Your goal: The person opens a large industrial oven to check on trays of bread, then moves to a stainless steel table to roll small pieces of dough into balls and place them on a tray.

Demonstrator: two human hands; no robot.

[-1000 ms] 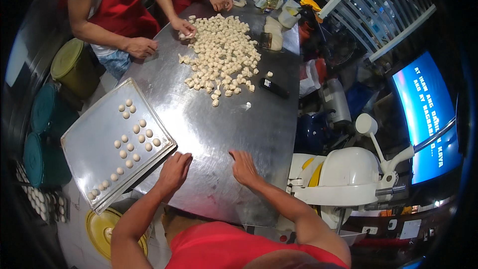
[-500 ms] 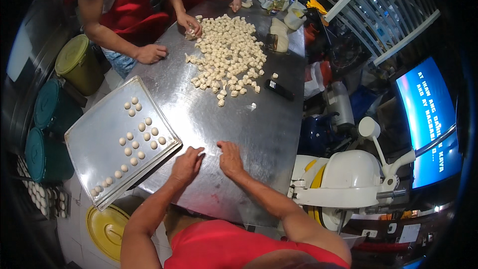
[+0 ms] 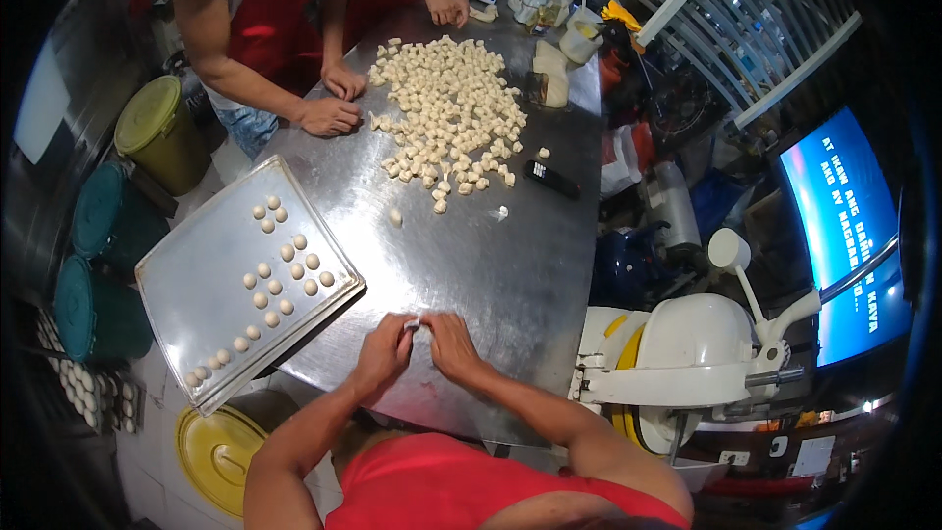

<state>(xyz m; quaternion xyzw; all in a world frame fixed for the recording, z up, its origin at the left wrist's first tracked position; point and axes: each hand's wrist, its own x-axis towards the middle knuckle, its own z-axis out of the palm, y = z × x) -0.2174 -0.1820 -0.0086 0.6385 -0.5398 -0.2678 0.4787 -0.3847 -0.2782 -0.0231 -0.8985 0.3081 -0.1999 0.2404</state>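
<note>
Close in front of me, at the near end of the metal table [image 3: 500, 363], my left hand [image 3: 384, 348] and my right hand [image 3: 452, 344] nearly meet over the surface. The fingers of both are curled inward. A small pale bit shows between the fingertips; what it is I cannot make out. Beyond my hands lies a single dough piece [image 3: 395, 217]. Farther off spreads a large heap of cut dough pieces [image 3: 446, 103]. To my left is a stack of metal baking trays [image 3: 211, 280], the top one bearing round dough balls [image 3: 272, 272] in loose rows.
Across the table a co-worker's hands [image 3: 332, 116] rest beside the heap; another person's hands [image 3: 446, 6] are farther back. A black phone-like device [image 3: 551, 177] lies right of the heap. A white mixer [image 3: 687, 348] stands at right, lidded bins [image 3: 88, 309] at left.
My hands have drawn closer together and slightly back, fingers now curled in. A dough piece has appeared on the table between me and the heap. The co-worker's hand has withdrawn from the heap.
</note>
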